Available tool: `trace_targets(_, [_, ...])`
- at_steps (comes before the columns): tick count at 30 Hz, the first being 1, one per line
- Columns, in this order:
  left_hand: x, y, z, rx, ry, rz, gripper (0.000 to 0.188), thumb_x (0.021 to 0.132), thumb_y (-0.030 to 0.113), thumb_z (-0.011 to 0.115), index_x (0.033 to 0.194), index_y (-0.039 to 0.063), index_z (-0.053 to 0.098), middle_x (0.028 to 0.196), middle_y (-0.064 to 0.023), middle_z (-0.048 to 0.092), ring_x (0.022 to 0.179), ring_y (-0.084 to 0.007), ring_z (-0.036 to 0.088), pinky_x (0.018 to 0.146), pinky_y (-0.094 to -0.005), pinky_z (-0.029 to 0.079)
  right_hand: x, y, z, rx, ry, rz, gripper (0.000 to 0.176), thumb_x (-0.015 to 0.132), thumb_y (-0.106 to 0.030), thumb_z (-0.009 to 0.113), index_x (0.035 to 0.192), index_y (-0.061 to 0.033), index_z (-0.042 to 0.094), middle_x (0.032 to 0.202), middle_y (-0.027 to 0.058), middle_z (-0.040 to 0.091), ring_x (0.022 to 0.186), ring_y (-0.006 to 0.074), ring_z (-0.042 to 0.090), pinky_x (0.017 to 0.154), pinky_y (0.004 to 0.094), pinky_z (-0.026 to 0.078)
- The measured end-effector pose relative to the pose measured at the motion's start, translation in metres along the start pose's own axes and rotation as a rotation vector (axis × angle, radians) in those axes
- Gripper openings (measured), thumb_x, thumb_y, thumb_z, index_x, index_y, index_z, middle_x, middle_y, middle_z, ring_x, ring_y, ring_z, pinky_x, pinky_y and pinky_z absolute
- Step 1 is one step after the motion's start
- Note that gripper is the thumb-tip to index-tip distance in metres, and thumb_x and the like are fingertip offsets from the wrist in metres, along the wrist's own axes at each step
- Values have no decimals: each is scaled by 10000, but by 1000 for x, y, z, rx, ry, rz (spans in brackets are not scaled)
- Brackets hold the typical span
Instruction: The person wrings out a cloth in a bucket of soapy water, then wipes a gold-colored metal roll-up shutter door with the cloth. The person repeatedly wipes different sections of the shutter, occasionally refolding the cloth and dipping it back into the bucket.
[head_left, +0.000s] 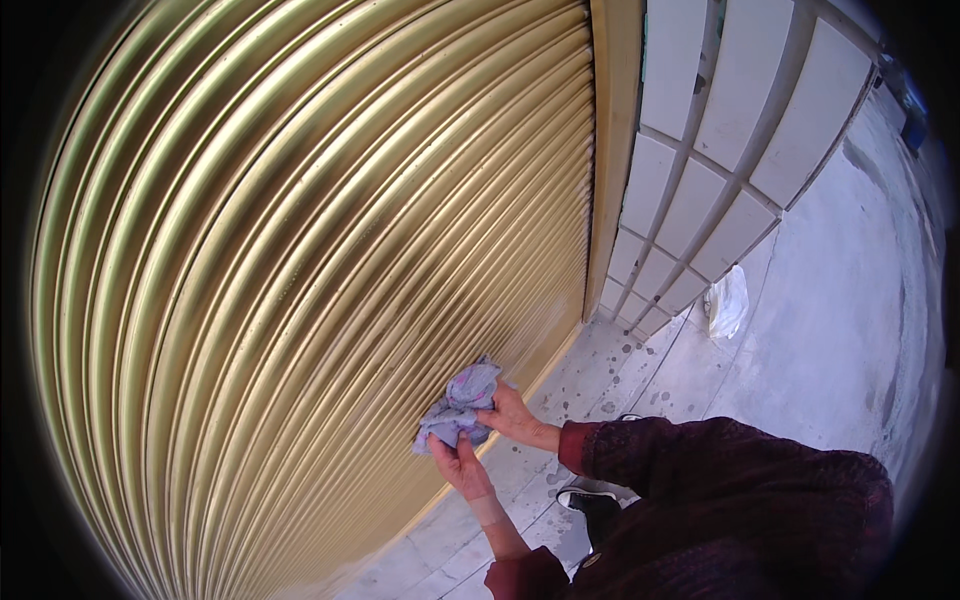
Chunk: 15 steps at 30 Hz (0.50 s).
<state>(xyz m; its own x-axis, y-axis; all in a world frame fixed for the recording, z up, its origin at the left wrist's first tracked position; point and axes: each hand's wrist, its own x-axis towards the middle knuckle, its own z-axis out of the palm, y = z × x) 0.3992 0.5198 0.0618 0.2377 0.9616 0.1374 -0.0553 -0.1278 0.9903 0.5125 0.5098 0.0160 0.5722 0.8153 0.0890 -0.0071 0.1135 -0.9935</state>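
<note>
My left hand (463, 474) and my right hand (514, 415) both grip a bunched grey cloth (471, 394) with pink and purple patches. The left hand has it by the lower end, fingertips pressed into the folds, and a tan patch or band (487, 510) wraps that wrist. On the other side, the right hand's thumb lies over the cloth. Right behind the cloth is the lower part of a gold-coloured ribbed metal roller shutter (315, 247). Whether the cloth touches the slats I cannot tell.
A gold side rail (611, 112) borders the shutter, beside a pillar of white tiles (675, 202). Dark wet-looking spots mark the grey pavement (600, 382). A white plastic bag (726, 301) rests by the pillar's foot. My black shoe (589, 499) stands below my arms.
</note>
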Motion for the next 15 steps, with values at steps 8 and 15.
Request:
trace_targets(8, [-18,50,-83,-85,266,-102,447,882,6,525,1315,11,413,1291,-133,504,1160,-233,502,973,-397,417,-29,-33,87,257,-341,362,427,792,-215,700,1150,-13,583,1059,102,655,977,213,611,877,313,460])
trace_targets(15, [27,16,111,-306,-193,-113,435,866,-30,572,1277,-7,431,1221,-98,544,1131,-175,511,976,-303,389,41,-53,-103,518,291,352,417,822,-229,700,1130,5,545,985,58,629,878,147,585,783,270,467])
